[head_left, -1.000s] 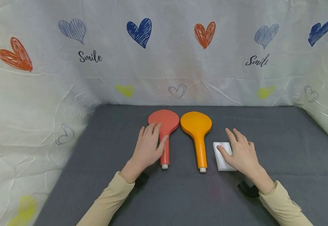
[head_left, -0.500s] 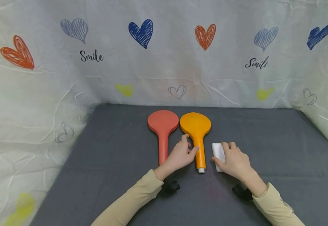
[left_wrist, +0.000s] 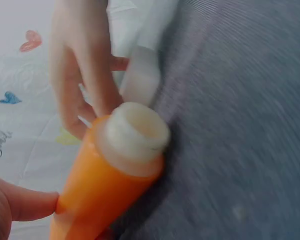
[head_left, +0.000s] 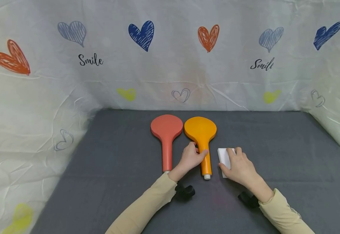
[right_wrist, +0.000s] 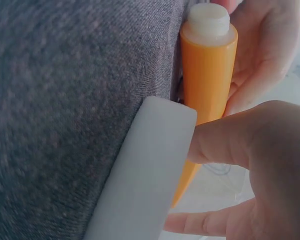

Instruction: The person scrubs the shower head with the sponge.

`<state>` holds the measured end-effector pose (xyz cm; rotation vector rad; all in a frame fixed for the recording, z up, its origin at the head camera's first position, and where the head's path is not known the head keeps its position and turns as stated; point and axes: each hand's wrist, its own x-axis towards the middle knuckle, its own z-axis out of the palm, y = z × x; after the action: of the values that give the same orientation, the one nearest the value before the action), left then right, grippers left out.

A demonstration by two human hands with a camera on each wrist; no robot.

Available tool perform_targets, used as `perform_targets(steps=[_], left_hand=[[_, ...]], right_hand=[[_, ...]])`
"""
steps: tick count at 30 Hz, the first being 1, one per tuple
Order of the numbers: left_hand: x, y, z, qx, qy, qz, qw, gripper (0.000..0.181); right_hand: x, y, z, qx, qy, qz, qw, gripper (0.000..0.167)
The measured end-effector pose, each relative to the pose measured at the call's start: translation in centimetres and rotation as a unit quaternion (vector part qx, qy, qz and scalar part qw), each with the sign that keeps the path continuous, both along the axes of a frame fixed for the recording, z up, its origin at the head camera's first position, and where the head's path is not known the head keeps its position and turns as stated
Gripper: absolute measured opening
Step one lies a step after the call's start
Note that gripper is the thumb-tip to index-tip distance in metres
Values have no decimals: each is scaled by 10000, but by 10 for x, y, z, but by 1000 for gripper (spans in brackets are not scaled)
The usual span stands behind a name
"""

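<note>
An orange paddle [head_left: 200,129] with a round head lies flat on the grey cloth. My left hand [head_left: 191,158] pinches its handle, thumb on the near side and fingers on the far side. A pale plug [left_wrist: 140,131] caps the handle's end in the left wrist view. Right of it lies a white sponge block [head_left: 224,159]. Over this block my right hand [head_left: 241,167] holds on, thumb at its left edge and fingers at the far edge. In the right wrist view the block [right_wrist: 145,170] still rests on the cloth, close to the orange handle.
A coral-red paddle [head_left: 167,126] lies left of the orange one, its handle end partly behind the left wrist. Black wrist straps [head_left: 184,191] hang under both wrists. A white sheet printed with hearts [head_left: 142,73] rises behind the grey cloth [head_left: 123,143].
My left hand has moved right from over the red paddle to the orange handle and now pinches it. The right hand has lowered its fingers round the white sponge block.
</note>
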<state>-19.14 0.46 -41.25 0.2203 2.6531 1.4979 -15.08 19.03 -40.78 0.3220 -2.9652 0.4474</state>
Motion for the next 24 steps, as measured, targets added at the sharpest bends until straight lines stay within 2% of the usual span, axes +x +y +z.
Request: perform_targets(steps=[3, 5, 8, 11, 16, 19, 22, 24], left_hand=[[-4, -1, 1, 198, -362, -9, 9991, 51], [-6, -1, 1, 496, -727, -8, 9961, 49], [-8, -3, 3, 1046, -1230, -1, 9869, 40], [-10, -4, 3, 1396, -1541, -2, 9781, 31], [-10, -6, 3, 1720, -1836, 23, 9678, 31], [-9, -7, 3, 2069, -1939, -16, 9590, 33], [-5, -9, 4, 2510, -1948, -297, 9477, 35], [-1, -12, 5, 2783, -1906, -599, 9395, 35]], right_hand=[[-1, 0, 0, 1, 19, 7, 10000, 58], [-1, 0, -1, -9, 20, 7, 10000, 57], [-1, 0, 0, -3, 12, -2, 10000, 57], [0, -1, 0, -23, -10, -20, 10000, 56], [0, -2, 1, -98, -7, -56, 9999, 55], [1, -3, 1, -135, -29, -118, 9998, 54], [1, -3, 4, -248, -5, -197, 9995, 49], [1, -2, 7, -358, 136, -256, 9989, 46]])
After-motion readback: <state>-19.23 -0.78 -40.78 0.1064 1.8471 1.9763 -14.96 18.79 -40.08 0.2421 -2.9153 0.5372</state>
